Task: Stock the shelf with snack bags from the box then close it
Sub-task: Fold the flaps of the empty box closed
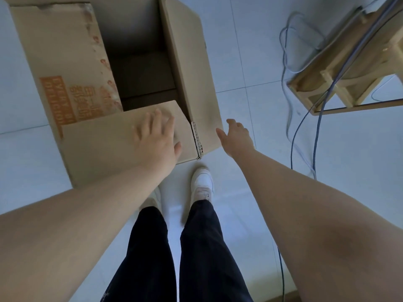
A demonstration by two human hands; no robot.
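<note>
Now the left hand (157,136) lies flat, fingers straight, on the near flap (102,147) of the box (130,25), upper left of the frame. The right hand (235,136) is open, just beside the side flap (187,62). The cardboard looks light and stiff, so hold the flaps by their edges.

The cardboard box (187,68) runs off the top edge, its depths lost in shadow. The left hand (158,136) covers part of the near flap (104,144), and the left forearm (87,203) hides most of one white shoe (153,198). A wooden frame (340,79) and blue cables (291,153) are cropped at the right and bottom edges. The orange lettering (55,101) is too blurred to read.
</note>
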